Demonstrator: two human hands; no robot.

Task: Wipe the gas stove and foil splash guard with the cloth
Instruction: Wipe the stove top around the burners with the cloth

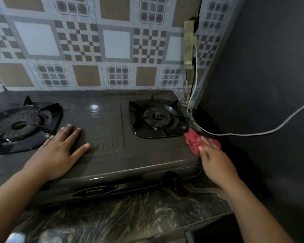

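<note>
Patterned foil splash guard [102,42] backs the gas stove [102,155] on the marbled desk [112,220]; left hand [60,151] lies flat and empty mid-stove. Right hand [216,158] closes its grip on the red cloth [193,140] at the stove's right edge: soft and light, best kept bunched in the palm.

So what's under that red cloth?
The cloth lies on the stove's right edge, pressed by the right hand. The surface beneath it is covered.
</note>
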